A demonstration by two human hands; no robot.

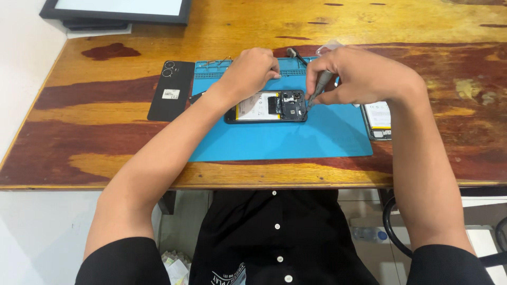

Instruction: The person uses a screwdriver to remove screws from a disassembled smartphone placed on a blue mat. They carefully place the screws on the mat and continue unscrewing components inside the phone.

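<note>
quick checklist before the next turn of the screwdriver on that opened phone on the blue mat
1. Opened black phone lies flat on the blue rubber mat: ok.
2. Left hand steadies the phone's upper edge: ok.
3. Right hand grips the grey screwdriver, tip at the phone's camera end: ok.
4. Tip seated in a screw head: cannot tell, too small.
5. Removed black back cover lies apart on the wooden table: ok.
6. Second phone overhangs the mat's right edge: not ok.
</note>
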